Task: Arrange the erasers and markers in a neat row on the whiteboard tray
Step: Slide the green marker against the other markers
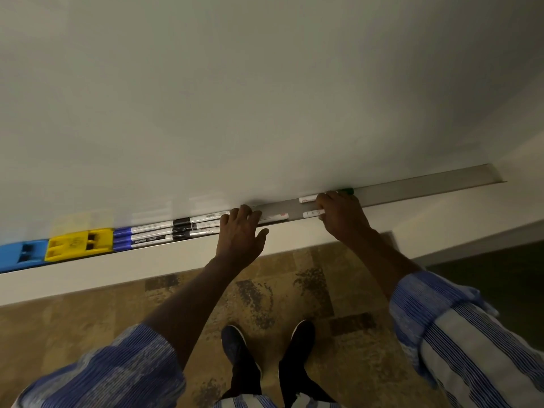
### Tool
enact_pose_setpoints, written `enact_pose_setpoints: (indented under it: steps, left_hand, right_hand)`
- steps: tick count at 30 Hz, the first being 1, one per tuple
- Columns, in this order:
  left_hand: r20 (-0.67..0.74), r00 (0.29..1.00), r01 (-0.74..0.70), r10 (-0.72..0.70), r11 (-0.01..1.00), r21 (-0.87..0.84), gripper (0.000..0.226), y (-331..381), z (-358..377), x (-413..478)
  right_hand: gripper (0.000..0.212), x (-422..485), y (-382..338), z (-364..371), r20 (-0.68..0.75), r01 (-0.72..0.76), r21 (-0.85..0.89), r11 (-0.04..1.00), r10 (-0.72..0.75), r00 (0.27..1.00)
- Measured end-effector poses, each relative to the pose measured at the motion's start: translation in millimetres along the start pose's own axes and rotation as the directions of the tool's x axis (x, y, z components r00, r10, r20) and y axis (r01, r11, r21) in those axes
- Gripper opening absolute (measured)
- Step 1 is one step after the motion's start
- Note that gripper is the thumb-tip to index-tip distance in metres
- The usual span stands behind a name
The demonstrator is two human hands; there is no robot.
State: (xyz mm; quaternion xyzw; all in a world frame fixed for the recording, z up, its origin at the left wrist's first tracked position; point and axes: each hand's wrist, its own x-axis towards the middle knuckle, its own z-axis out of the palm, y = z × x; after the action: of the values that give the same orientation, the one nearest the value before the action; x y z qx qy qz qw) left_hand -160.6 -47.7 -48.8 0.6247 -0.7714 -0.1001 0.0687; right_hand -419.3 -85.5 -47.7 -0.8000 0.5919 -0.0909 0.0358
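Observation:
A long metal whiteboard tray [426, 185] runs below the whiteboard. At its left end sit a blue eraser [20, 256] and, touching it, a yellow eraser [79, 244]. Right of them lie several blue-capped markers [147, 235], then black-capped markers [200, 226]. My left hand [240, 234] rests over the right ends of the black-capped markers and a white marker [272, 217], fingers spread. My right hand [343, 214] covers two white markers [312, 206]; a green cap [346, 191] shows behind it. Whether its fingers grip them is hidden.
The whiteboard [265, 98] fills the upper view. A white ledge [117, 267] runs under the tray. The tray's right part is bare up to its end [497, 175]. My two shoes [265, 348] stand on a patterned brown floor.

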Motion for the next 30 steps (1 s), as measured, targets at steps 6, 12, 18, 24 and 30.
enact_pose_setpoints:
  steps: [6,12,18,24,30]
  left_hand:
    - [-0.064,0.998,-0.027,0.022,0.996,-0.081,0.046,4.9,0.6,-1.2]
    - [-0.126,0.992,-0.047,0.004,0.937,-0.345,0.044,23.4,-10.3,0.6]
    - [-0.214,0.977,-0.091,0.025,0.948,-0.306,0.009,11.1,-19.5,14.5]
    - [-0.163,0.975,-0.160,0.151,0.986,-0.044,0.004,-20.5,-18.8,24.9]
    - [-0.103,0.982,-0.147,0.157,0.984,0.101,0.016,-22.0,-9.9,22.2]
  right_hand:
    - [0.018,5.8,-22.3,-10.6,-0.128,0.067,0.342,0.937,-0.025,0.992]
    - [0.022,13.4,-75.6,-25.6,0.046,-0.300,0.825,0.478,0.474,0.879]
    - [0.029,16.9,-94.2,-23.3,0.385,-0.322,0.923,-0.211,0.530,0.755]
    - [0.026,15.0,-87.0,3.1,0.243,-0.449,0.867,0.218,0.602,0.761]
    - [0.035,8.1,-85.0,17.5,0.079,-0.411,0.594,0.692,0.458,0.885]
